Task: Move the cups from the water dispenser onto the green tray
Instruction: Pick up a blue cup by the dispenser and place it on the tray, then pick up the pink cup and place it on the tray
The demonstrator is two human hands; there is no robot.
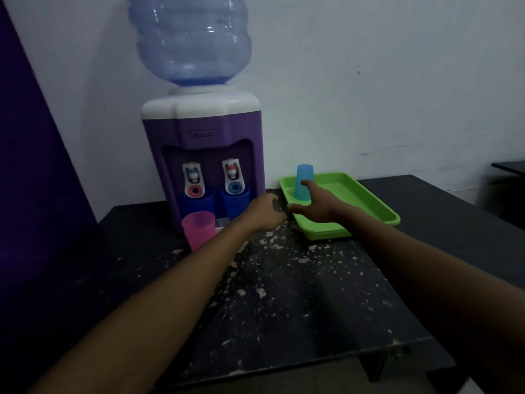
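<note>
A purple water dispenser (204, 155) stands at the back of a dark table. Two dark blue cups sit under its taps, one on the left (199, 204) and one on the right (235, 204). A pink cup (198, 233) stands upright in front of the dispenser's base. A light blue cup (303, 182) stands upside down in the near left corner of the green tray (369, 200). My right hand (309, 201) is spread open right next to that cup, fingers apart. My left hand (267, 210) hovers between dispenser and tray, fingers curled, nothing in it.
A big blue water bottle (190, 38) tops the dispenser. The table (284, 294) is black with white flecks; its front edge runs across the lower view. A white wall is behind, a purple panel (34, 166) at left, another dark surface (508, 167) at far right.
</note>
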